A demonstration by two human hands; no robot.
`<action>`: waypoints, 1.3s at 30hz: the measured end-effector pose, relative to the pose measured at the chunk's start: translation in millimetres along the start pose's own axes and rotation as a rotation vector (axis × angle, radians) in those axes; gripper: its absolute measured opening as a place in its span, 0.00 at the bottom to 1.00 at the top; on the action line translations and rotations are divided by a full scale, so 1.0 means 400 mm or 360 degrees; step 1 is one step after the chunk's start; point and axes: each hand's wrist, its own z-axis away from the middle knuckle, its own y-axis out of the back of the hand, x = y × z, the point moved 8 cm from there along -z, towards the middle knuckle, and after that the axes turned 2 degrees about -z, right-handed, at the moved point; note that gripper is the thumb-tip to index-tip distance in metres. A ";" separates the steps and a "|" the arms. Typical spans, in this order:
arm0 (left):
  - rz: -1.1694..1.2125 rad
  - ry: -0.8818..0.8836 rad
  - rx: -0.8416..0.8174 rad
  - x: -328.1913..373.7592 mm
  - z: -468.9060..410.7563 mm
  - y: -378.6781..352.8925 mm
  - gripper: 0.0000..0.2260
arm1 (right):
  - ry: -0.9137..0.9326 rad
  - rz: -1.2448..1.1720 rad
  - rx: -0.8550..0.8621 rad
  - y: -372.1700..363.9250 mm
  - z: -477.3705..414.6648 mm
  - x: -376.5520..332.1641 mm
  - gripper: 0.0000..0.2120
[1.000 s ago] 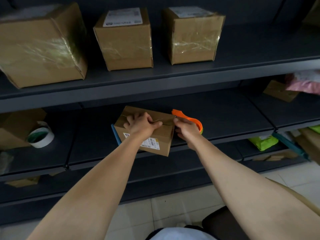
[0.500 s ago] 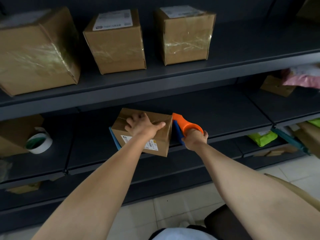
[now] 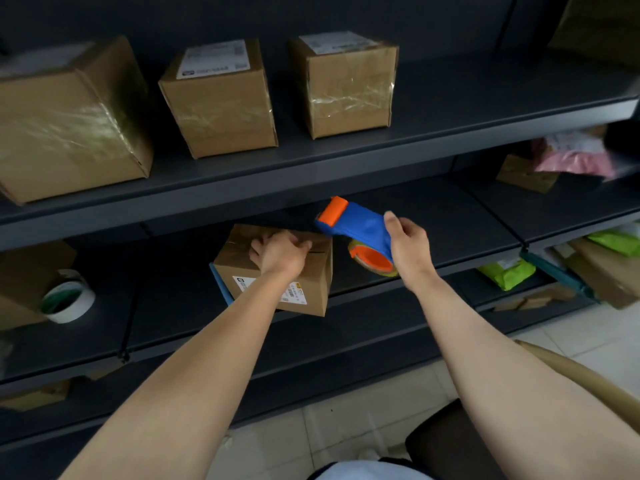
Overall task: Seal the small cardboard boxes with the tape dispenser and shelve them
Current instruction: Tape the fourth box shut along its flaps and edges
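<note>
A small cardboard box (image 3: 304,285) with a white label on its front sits at the front edge of the middle shelf (image 3: 433,251). My left hand (image 3: 280,252) grips its top, fingers curled over the far side. To the right of the box my right hand (image 3: 407,242) holds the blue and orange tape dispenser (image 3: 356,230) in the air, clear of the box, its orange roller pointing up and left. Three taped cardboard boxes (image 3: 218,102) stand on the upper shelf (image 3: 450,109).
A white roll of tape (image 3: 67,301) lies on the middle shelf at the left, beside another brown box (image 3: 24,271). Pink and green parcels (image 3: 575,157) and flat cardboard fill the shelves at the right. Tiled floor lies below.
My right hand has lifted the tape dispenser off the box's right side and swung it up and to the right. My left hand has stayed on top of the box.
</note>
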 end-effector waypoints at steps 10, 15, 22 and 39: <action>0.1611 0.0229 -0.0547 0.027 0.019 0.008 0.16 | 0.0111 -0.0032 -0.0187 -0.030 0.010 -0.045 0.27; 0.1844 0.0379 -0.0683 0.009 0.002 -0.008 0.13 | 0.0142 -0.0001 -0.0222 -0.034 -0.006 -0.056 0.22; 0.1832 0.0553 -0.0415 -0.018 -0.028 -0.003 0.06 | 0.0194 0.0198 -0.0247 -0.027 -0.025 -0.048 0.22; 0.1589 0.0351 -0.0698 0.030 0.009 -0.048 0.13 | 0.0068 -0.0062 -0.0206 -0.020 -0.027 -0.005 0.25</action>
